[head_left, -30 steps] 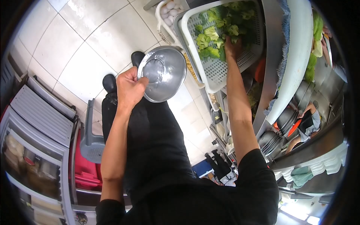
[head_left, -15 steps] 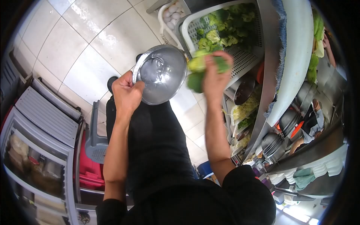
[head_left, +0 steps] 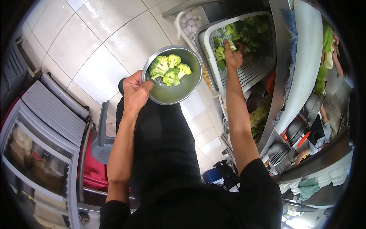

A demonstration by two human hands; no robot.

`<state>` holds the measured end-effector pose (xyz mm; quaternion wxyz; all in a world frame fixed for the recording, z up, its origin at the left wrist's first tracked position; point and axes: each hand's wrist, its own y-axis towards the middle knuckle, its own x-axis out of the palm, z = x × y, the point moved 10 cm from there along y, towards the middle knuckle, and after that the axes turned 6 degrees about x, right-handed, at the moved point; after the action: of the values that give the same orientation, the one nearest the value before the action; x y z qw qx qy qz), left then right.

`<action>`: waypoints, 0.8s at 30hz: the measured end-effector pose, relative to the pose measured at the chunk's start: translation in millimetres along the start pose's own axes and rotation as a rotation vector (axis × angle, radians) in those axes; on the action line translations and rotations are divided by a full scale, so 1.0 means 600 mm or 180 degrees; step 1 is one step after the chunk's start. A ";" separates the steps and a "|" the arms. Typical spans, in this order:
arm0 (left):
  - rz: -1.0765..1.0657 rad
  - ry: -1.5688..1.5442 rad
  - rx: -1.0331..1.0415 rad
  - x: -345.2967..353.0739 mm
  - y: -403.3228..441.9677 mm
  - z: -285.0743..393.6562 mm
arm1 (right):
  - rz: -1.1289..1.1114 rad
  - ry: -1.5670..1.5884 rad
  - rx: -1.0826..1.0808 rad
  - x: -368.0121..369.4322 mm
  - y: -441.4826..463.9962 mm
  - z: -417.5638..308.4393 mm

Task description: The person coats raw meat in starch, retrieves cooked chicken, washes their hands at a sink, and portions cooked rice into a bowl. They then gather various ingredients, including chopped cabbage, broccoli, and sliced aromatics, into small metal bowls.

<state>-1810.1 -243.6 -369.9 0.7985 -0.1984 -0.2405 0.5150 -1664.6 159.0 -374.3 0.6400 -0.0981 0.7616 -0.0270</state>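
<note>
My left hand (head_left: 137, 91) grips the rim of a round metal bowl (head_left: 190, 86), held over my legs. Several pale green broccoli florets (head_left: 167, 69) lie inside it, toward the far side. My right hand (head_left: 233, 58) reaches into a white perforated basket (head_left: 244, 73). A broccoli floret (head_left: 232, 45) shows between its thumb and fingers; some fingertips are hidden among the vegetables. More broccoli (head_left: 253, 30) fills the far part of the basket.
White eggs (head_left: 189, 23) sit in a white basket beside the broccoli. A steel counter edge (head_left: 277, 68) runs along the right, with a white board (head_left: 303, 65) and stacked dark bowls (head_left: 278, 149). Another person (head_left: 319, 131) stands beyond. A grey plastic stool (head_left: 102, 143) stands at left.
The broccoli from my right hand now lies in the bowl, which was bare inside before. My right hand has moved up and right into the basket. My left hand keeps the bowl.
</note>
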 end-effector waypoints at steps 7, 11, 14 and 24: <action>0.0144 0.0033 -0.0214 -0.004 -0.002 0.003 | 0.0399 0.0769 -0.0115 -0.036 0.020 0.020; 0.0166 0.0086 -0.0074 -0.012 -0.003 0.006 | 0.0030 0.1671 -0.0208 -0.148 -0.099 -0.049; 0.0142 0.0107 -0.0033 -0.010 -0.008 0.023 | -0.0635 0.1674 -0.1051 -0.185 -0.227 -0.108; -0.0261 0.0000 -0.0005 0.031 -0.050 0.064 | -0.2152 0.1094 -0.1606 -0.218 -0.441 -0.209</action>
<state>-1804.2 -235.9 -319.0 0.8188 -0.1889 -0.2488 0.4817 -1735.8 -86.7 -180.9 0.4156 -0.4881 0.7648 -0.0640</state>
